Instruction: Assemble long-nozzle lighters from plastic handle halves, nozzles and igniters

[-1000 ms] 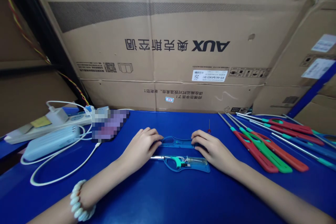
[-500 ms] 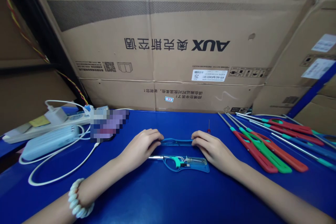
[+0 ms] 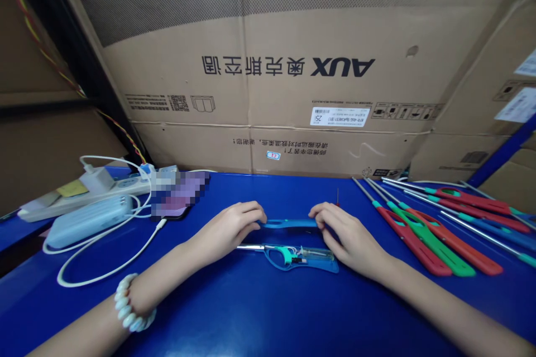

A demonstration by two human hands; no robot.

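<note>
My left hand (image 3: 232,228) pinches one end of a blue plastic lighter casing half (image 3: 288,223). At its other end, the fingers of my right hand (image 3: 349,236) are closed on it. The casing half is level above the blue table, its smooth side showing. Just in front of it lies an opened long-reach lighter (image 3: 318,262), in a translucent blue shell. A metal barrel, a turquoise trigger, wires and a clear fuel tank show inside. My left fingers partly cover the barrel's end, and my right hand is close to the tank end.
Several long-reach lighters (image 3: 435,240) in red, green, orange and blue lie on the right. A small red screwdriver (image 3: 337,203) stands behind my right hand. On the left are a power strip (image 3: 129,183), a light blue power bank (image 3: 90,220), cables and a phone (image 3: 184,195). Cardboard (image 3: 272,22) walls the back.
Both hands have turned the casing half, so its smooth side shows where inner ribs were visible. The opened lighter stays on the table. The view has shifted slightly.
</note>
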